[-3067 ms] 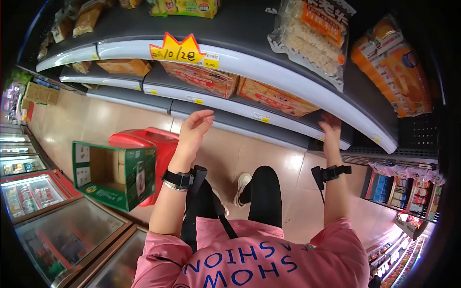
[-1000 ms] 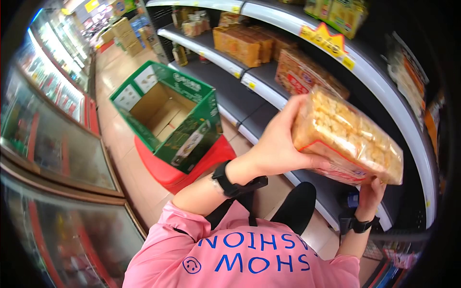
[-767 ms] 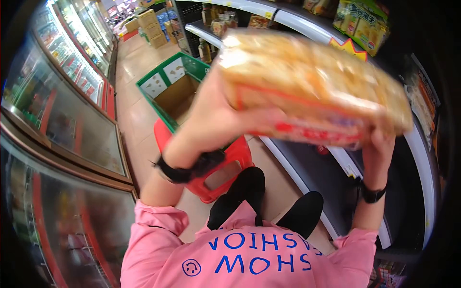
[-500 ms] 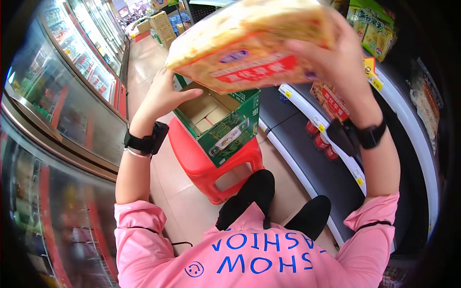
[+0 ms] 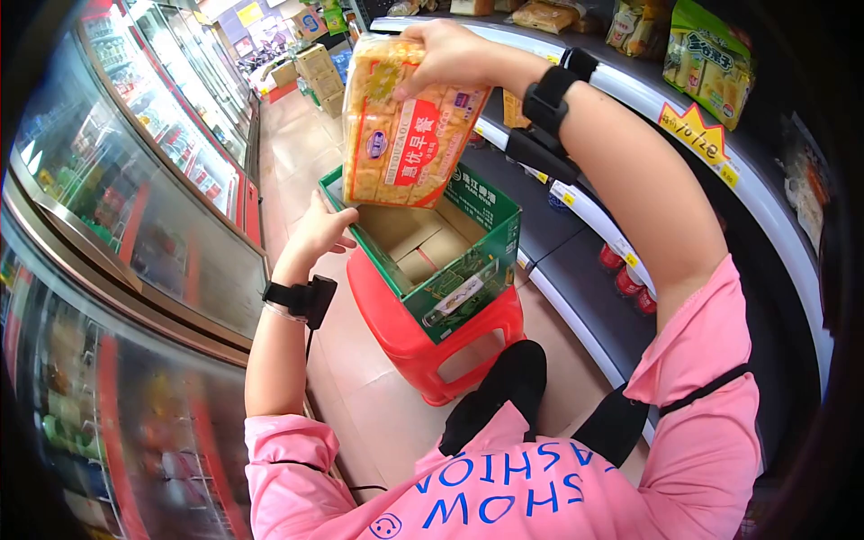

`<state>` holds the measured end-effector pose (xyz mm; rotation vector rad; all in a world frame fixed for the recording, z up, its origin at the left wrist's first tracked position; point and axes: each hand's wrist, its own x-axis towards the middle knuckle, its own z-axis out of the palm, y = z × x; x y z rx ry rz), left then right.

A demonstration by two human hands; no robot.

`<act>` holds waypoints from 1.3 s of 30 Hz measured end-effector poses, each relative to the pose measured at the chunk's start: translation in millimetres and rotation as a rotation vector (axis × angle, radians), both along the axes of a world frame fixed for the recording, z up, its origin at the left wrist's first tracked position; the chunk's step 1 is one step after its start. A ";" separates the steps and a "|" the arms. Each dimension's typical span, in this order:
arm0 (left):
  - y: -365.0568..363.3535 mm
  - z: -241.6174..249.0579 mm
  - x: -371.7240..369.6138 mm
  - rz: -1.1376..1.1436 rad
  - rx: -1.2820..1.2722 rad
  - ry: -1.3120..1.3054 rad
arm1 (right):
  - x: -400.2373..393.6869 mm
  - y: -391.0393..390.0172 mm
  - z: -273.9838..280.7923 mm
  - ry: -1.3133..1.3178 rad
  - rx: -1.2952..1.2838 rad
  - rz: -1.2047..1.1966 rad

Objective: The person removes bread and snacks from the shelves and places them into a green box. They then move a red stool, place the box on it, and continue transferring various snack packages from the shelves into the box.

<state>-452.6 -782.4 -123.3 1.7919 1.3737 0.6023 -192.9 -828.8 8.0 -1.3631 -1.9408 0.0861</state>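
Note:
A big pack of biscuits (image 5: 405,144) in clear and orange wrapping, with a red label, hangs upright above the green cardboard box (image 5: 477,292). My right hand (image 5: 450,58) grips its top edge, thumb on the front. The pack's lower end is at the box's open top, over the far left part. My left hand (image 5: 319,232) is at the box's left wall, with the thumb by the rim; some of its fingers are hidden. Inside the box, bare brown cardboard flaps show. A red plastic stool (image 5: 396,337) bears the box.
Glass-door fridges (image 5: 117,234) line the left side. To the right are curved dark shelves (image 5: 576,243) with price tags, red cans (image 5: 627,282) and a green snack bag (image 5: 706,67). Stacked cartons (image 5: 317,72) stand farther down the tiled aisle.
The biscuit pack has swung from a flat, raised position to upright and come down toward the box. My left hand has let go of the pack and moved to the box's side.

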 end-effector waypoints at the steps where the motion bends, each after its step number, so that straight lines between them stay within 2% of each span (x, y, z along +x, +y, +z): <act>1: 0.9 3.0 1.8 -0.007 0.001 0.003 | -4.9 3.8 2.2 0.003 0.001 -0.007; 3: 0.5 7.7 4.8 -0.097 0.073 0.062 | -18.0 13.0 4.7 -0.188 -0.036 0.015; 4: 1.9 7.7 5.2 -0.102 0.072 0.064 | -25.3 17.4 4.7 -0.196 -0.111 0.055; 7: 6.9 10.2 8.9 -0.122 0.098 0.171 | -42.0 39.0 -2.7 -0.324 -0.096 0.141; 9: 8.3 9.2 10.6 -0.135 0.095 0.234 | -55.4 44.9 -13.4 -0.378 -0.211 0.040; 15: 9.2 16.7 9.5 -0.167 0.134 0.360 | -77.5 51.2 -81.5 -0.758 -0.199 -0.101; 17: 15.7 25.8 5.9 -0.283 0.153 0.448 | -79.9 61.7 -90.5 -0.639 -0.204 -0.083; 19: 35.6 30.6 1.3 -0.266 0.348 0.675 | -79.9 63.7 -92.3 -0.634 -0.179 -0.109; 20: 18.2 49.4 5.6 -0.308 0.469 0.636 | -75.8 61.5 -91.0 -0.600 -0.202 -0.112; 21: 20.3 58.3 9.5 -0.207 0.516 0.766 | -71.3 48.9 -80.7 -0.573 -0.203 -0.120; 23: 23.6 69.2 22.8 -0.089 0.680 0.620 | -50.9 37.1 -73.4 -0.476 -0.224 -0.067; 25: 0.4 86.1 47.2 -0.098 0.760 0.509 | -29.3 18.5 -74.3 -0.382 -0.169 -0.086; 28: -10.2 90.0 77.9 -0.226 0.822 0.509 | 13.8 -29.7 -93.4 -0.234 0.041 -0.005; 30: -18.0 91.1 95.9 -0.266 0.813 0.505 | 41.4 -87.3 -106.8 -0.194 0.121 -0.107; 32: -21.4 90.6 113.8 -0.536 0.602 0.277 | 74.0 -133.1 -125.3 -0.250 0.229 -0.270; 34: -33.5 95.1 133.2 -0.626 0.518 0.244 | 109.9 -173.5 -142.3 -0.335 0.316 -0.492; 37: -50.4 104.1 168.2 -0.802 0.427 0.231 | 161.7 -228.3 -152.0 -0.137 0.201 -0.710; 38: -61.4 106.3 179.7 -0.809 0.439 0.241 | 170.4 -246.1 -147.6 -0.073 0.083 -0.847; 39: -69.4 108.6 190.7 -0.815 0.457 0.249 | 185.4 -257.0 -152.2 -0.061 0.087 -0.934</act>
